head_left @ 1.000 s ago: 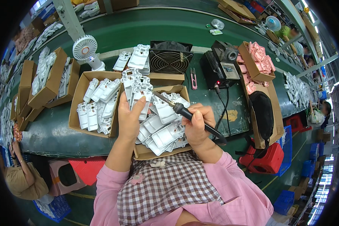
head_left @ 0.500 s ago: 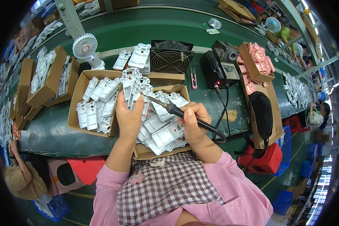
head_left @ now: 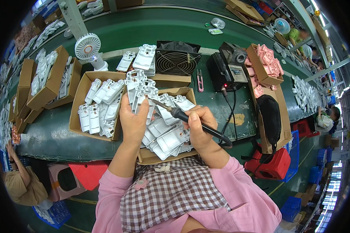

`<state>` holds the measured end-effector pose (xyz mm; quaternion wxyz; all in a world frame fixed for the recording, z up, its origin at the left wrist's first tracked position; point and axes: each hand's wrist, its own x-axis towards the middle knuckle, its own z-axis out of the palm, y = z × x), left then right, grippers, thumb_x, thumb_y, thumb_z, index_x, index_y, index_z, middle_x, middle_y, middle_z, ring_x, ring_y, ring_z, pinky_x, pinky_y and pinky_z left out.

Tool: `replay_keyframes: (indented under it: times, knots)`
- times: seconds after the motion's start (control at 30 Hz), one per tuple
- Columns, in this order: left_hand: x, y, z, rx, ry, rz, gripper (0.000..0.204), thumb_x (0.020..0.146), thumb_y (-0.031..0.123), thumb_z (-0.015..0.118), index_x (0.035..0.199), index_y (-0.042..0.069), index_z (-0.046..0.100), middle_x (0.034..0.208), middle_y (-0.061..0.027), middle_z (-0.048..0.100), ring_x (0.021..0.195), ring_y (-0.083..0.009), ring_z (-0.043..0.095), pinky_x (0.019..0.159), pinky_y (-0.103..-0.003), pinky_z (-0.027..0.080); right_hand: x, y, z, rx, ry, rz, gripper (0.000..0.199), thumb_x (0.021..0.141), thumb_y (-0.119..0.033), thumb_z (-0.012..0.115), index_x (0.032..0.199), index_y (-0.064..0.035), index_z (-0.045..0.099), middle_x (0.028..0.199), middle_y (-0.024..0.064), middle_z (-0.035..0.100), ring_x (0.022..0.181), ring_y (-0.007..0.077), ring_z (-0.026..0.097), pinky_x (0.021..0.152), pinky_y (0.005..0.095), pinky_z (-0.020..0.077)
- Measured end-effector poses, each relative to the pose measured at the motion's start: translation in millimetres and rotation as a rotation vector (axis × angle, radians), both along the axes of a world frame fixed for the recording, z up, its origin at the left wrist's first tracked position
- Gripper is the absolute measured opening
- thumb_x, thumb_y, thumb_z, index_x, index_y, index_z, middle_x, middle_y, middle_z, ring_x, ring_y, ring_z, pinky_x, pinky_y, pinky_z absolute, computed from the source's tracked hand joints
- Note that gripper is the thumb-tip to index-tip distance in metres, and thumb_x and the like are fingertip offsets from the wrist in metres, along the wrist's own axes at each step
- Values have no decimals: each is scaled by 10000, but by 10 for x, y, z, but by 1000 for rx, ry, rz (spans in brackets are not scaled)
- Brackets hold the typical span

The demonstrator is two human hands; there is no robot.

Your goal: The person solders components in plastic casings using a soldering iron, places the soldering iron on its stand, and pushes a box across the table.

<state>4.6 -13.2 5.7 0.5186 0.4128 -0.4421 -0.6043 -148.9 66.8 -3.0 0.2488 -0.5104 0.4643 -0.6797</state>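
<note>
My left hand is closed round white plastic housings, holding them above the inner edges of two cardboard boxes. In my right hand is a soldering iron, gripped like a pen by its black handle. Its tip meets the held housings close to my left thumb, by a small copper-coloured spot; whether it touches is too fine to tell. Under my hands stands a cardboard box full of similar white housings. Another cardboard box on the left holds more of them.
Beyond the boxes stand a white fan and a black square fan. Right of them lie pink-handled snips and a black soldering station, its cable trailing near my right hand. Pink parts fill a box farther right.
My hands and the soldering iron stay almost still. On the green belt, a clear domed item and a small package have shifted slightly left. The co-worker's arm at far left has moved.
</note>
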Motion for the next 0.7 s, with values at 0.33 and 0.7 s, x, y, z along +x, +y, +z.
replay_keyframes:
  times: [0.33, 0.7]
  knots:
    - [2, -6, -24, -10, -10, 0, 246, 857, 27, 566, 1085, 10, 477, 878, -71, 601, 633, -105, 587, 487, -227, 483, -4, 8, -23, -5, -79, -11, 177, 913, -156, 496, 838, 3, 507, 706, 99, 547, 513, 82, 464, 477, 217, 402]
    - [10, -4, -51, -27, -78, -35, 269, 851, 32, 570, 1099, 1, 470, 870, -66, 603, 630, -96, 585, 480, -227, 497, 9, -1, 28, 30, -85, 24, 187, 918, -164, 523, 811, -12, 505, 680, 70, 582, 556, 78, 506, 528, 233, 431]
